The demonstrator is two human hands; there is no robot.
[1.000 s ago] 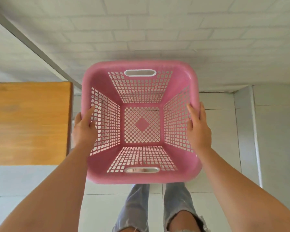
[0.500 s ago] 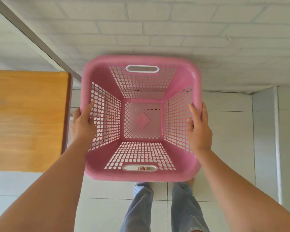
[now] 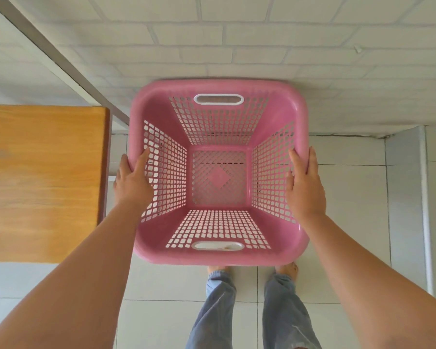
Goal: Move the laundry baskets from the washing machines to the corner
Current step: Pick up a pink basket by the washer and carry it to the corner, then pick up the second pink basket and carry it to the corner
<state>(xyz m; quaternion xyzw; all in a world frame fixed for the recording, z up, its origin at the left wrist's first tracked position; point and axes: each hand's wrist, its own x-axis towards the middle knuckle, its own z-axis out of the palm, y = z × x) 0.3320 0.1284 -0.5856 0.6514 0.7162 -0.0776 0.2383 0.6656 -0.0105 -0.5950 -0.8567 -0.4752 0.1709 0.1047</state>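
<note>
Hands [image 3: 132, 183] [image 3: 305, 187] on basket [image 3: 161, 253] rim — thumbs inside

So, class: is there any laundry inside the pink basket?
No: the pink laundry basket is empty, its perforated bottom fully visible, held at its sides by the left hand and right hand.

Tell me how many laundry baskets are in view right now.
1. A pink basket, empty, held at its side rims by the left hand and right hand, near the white brick wall beside a wooden table. Others may sit outside the view.
</note>
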